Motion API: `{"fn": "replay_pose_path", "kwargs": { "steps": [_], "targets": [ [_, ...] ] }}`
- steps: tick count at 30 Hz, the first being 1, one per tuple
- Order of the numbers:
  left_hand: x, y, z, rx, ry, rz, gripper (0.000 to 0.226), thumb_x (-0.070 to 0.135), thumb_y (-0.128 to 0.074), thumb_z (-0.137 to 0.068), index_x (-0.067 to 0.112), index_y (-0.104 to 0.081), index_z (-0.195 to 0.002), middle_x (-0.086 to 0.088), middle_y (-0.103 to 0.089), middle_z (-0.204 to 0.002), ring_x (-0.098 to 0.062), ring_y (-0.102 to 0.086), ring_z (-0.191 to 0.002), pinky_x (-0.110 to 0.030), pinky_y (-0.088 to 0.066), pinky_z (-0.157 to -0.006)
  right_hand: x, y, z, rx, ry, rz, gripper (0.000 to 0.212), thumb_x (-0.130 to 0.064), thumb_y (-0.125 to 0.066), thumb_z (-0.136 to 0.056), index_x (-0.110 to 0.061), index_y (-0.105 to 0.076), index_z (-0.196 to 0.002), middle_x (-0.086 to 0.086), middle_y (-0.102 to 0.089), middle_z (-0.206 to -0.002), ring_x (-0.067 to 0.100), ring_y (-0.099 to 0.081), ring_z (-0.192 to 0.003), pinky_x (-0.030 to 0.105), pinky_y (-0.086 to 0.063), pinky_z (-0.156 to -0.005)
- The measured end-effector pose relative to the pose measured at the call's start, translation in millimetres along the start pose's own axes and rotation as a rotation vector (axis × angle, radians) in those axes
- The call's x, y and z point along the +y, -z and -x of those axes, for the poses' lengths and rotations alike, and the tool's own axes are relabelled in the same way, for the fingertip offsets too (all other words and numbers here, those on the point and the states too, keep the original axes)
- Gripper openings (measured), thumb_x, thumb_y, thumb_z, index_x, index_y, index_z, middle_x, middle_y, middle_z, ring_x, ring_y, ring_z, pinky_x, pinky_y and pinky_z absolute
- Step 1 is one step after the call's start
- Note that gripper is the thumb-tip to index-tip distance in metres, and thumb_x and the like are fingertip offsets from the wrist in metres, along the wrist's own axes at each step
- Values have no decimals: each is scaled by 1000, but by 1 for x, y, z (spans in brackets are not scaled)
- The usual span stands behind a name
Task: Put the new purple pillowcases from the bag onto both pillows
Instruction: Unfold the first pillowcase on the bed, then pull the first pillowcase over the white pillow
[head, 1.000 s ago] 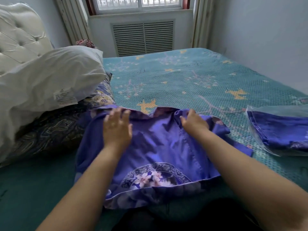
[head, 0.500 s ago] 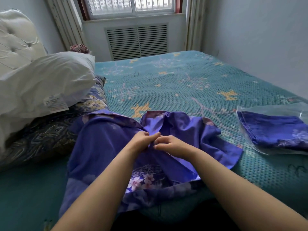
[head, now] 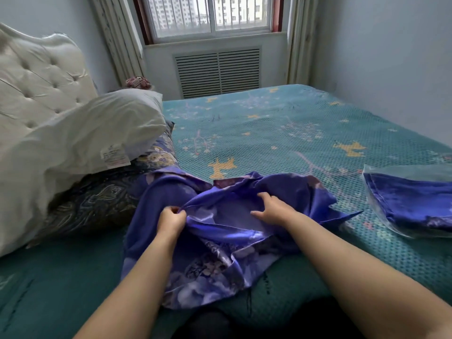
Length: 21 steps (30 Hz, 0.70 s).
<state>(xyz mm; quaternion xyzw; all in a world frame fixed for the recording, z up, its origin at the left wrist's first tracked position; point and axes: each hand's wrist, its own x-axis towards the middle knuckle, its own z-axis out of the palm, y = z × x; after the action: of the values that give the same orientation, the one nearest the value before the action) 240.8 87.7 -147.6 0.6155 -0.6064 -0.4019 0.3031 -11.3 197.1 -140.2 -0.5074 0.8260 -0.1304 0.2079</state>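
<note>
Pillowcase (head: 220, 231), one, purple, on bed (head: 293, 133): left hand (head: 171, 220) pinching its hem, right hand (head: 271, 209) curled gripping the opening; second case bagged (head: 411, 199) at right; bare pillow (head: 80, 133) uncovered, neither pillow apparently done.

Glossy satin pillowcase (head: 220, 231); clear-plastic bag (head: 381, 172)
</note>
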Motion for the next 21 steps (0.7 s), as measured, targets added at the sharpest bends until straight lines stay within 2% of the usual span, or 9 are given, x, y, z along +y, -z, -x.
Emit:
{"fn": "replay_pose_path", "kwargs": {
  "steps": [3,5,7,9,11,14,16,18,21],
  "targets": [
    [15,11,11,193,-323,-176,28,8,-61,-79,7,-60,-107,-17,-61,-106,-36,-57,-103,-39,-43,-93,-32,7,1,120,116,-121,50,-41,-55,-89,-20,-43,-133,3,-60,-124,24,-57,-113,41,-45,-96],
    [33,25,19,470,-700,-250,32,6,-58,-76,5,-59,-108,-17,-59,-108,-37,-54,-103,-40,-38,-95,-57,12,1,172,184,-229,36,-33,-54,-91,-18,-51,-123,2,-66,-111,23,-61,-104,38,-47,-90],
    [55,49,21,738,-907,-360,44,12,-58,-77,9,-52,-120,-14,-54,-124,-34,-48,-118,-39,-33,-102,-86,19,-1,218,266,-354,29,-25,-56,-91,-14,-56,-117,7,-68,-104,23,-62,-96,34,-47,-87],
    [75,81,5,855,-855,-512,68,25,-64,-79,14,-37,-140,-15,-36,-146,-34,-34,-135,-42,-24,-111,-119,25,-3,212,329,-510,21,-18,-58,-89,-13,-58,-109,10,-69,-93,22,-62,-80,33,-48,-83],
    [88,110,-20,755,-690,-665,96,42,-68,-75,19,-15,-151,-14,-13,-157,-37,-13,-144,-49,-12,-114,-143,27,-6,207,350,-594,15,-15,-57,-88,-16,-57,-103,7,-67,-82,21,-62,-67,36,-51,-77],
    [89,146,-60,581,-430,-794,92,49,-61,-80,27,-7,-151,-9,3,-159,-35,5,-145,-53,2,-114,-165,22,-9,225,359,-605,18,-15,-56,-87,-14,-58,-105,4,-63,-79,26,-63,-68,37,-52,-73],
    [90,159,-73,552,-407,-826,57,41,-58,-85,25,-42,-138,-12,-33,-150,-32,-23,-141,-53,-3,-115,-170,20,-9,215,355,-614,17,-15,-56,-88,-13,-57,-104,4,-62,-77,27,-63,-67,36,-52,-70],
    [93,157,-76,560,-520,-820,28,39,-60,-85,17,-65,-101,-16,-66,-107,-33,-57,-108,-48,-24,-109,-170,20,-9,197,346,-673,11,-15,-56,-90,-14,-55,-101,4,-61,-78,24,-60,-61,31,-50,-61],
    [90,145,-56,509,-592,-685,29,40,-69,-79,12,-65,-83,-18,-68,-79,-40,-62,-81,-40,-44,-76,-172,23,-12,237,293,-810,14,-23,-54,-94,-11,-53,-103,6,-60,-87,22,-59,-65,30,-48,-61]
  ]
}}
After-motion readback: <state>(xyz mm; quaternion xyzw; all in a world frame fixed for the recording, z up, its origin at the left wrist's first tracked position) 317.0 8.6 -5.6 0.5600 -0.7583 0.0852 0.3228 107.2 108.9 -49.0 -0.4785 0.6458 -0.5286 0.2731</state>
